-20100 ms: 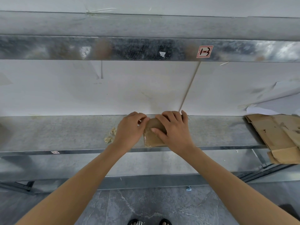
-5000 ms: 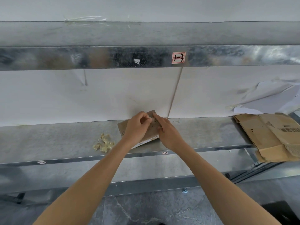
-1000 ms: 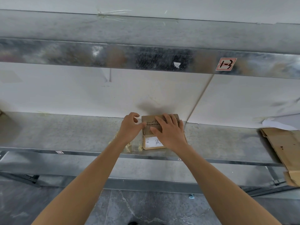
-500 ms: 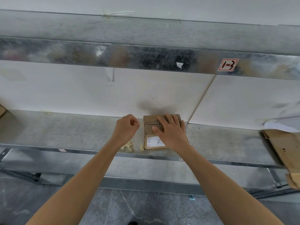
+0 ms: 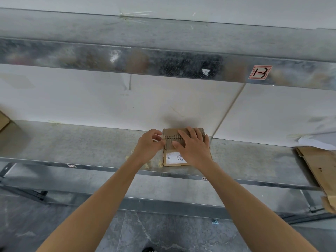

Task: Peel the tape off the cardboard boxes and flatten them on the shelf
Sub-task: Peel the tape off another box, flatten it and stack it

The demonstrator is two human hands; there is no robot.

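The small cardboard box (image 5: 171, 141) lies flat on the metal shelf (image 5: 72, 142), close to the back wall panel (image 5: 109, 102). The right hand (image 5: 194, 148) rests on top of it, its grip open, fingers spread and pressing down. The left hand (image 5: 148, 146) sits at the box's 9 o'clock edge, its grip curled and apparently pinching that edge. Whether tape is caught between the fingers cannot be told.

Hazards:
- Tearing. A sharp pull at the edge is likely to strip the paper face from the corrugated board instead of lifting tape.
- Sliding. The shelf is smooth metal. If the right hand eases its pressure, the box may skid towards 9 o'clock or off the front lip.
- Clinging scraps. Crumpled tape scraps (image 5: 154, 163) lie at the box's 7 o'clock, below the left wrist, and could stick to skin or cardboard.

Surroundings: a white label (image 5: 172, 158) faces up on the box. Flattened cardboard (image 5: 318, 164) lies well apart at 3 o'clock. An upper shelf beam (image 5: 127, 59) carries a red-bordered sticker (image 5: 257, 72). The floor (image 5: 163, 233) is grey veined tile.
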